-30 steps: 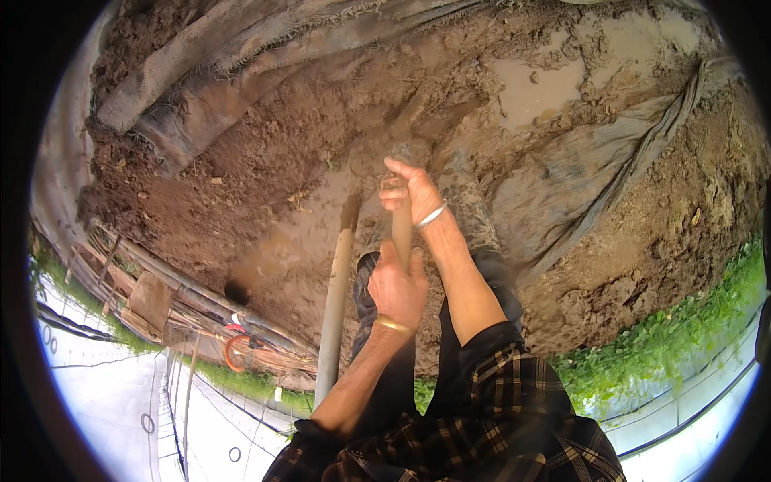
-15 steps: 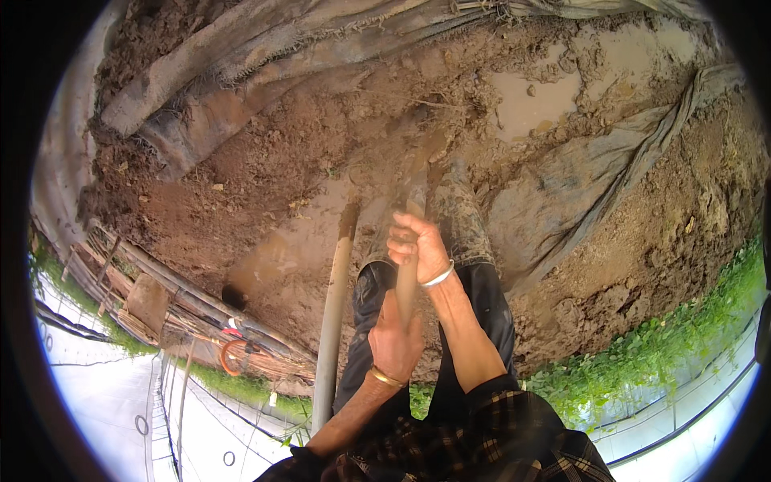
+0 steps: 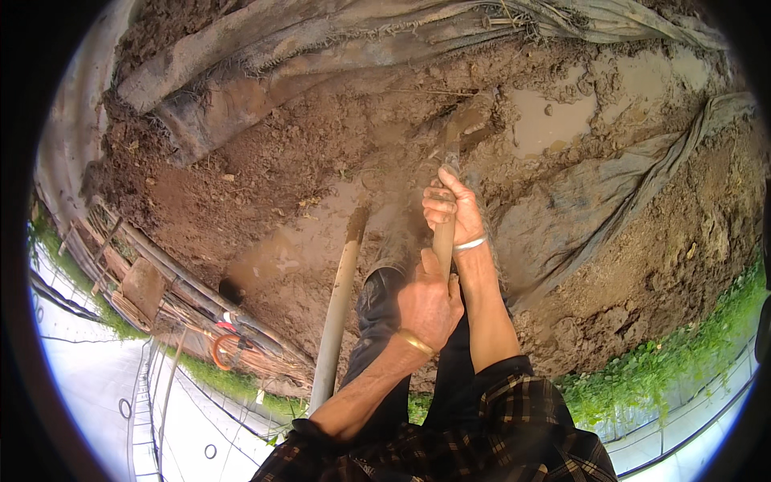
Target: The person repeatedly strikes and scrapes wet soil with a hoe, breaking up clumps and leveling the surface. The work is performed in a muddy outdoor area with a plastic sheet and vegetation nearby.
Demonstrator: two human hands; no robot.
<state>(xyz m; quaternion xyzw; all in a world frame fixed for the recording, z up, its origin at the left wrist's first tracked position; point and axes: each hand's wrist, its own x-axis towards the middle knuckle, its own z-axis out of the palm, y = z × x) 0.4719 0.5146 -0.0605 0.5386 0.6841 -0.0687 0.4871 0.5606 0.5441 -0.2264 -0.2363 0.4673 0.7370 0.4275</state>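
The left hand (image 3: 431, 303) and the right hand (image 3: 455, 210), two bare hands in the head view, are both curled closed around one long-handled digging tool with a pale wooden shaft (image 3: 443, 243); the right grips farther toward the working end, the left nearer the body, with a short stretch of shaft bare between them; the tool sits in front of the legs, its far end in wet brown mud (image 3: 269, 173), too smeared for its outline to be told; each wrist wears one bangle, a gold-coloured band (image 3: 416, 343) on the left and a silvery white band (image 3: 470, 243) on the right; two legs in dark trousers (image 3: 377, 299) show below the hands; left of them is one long, round, grey pole (image 3: 336, 321), its far end coated brown, apart from both hands; at least two cloudy, shallow puddles (image 3: 554, 120) lie beyond, to the right; one crumpled, mud-stained grey sheet (image 3: 590, 189) lies right of the right hand; at the lower left are one flat brown board (image 3: 143, 289) and one orange hoop-shaped object (image 3: 221, 352); leafy green plants (image 3: 683, 345) edge the lower right.
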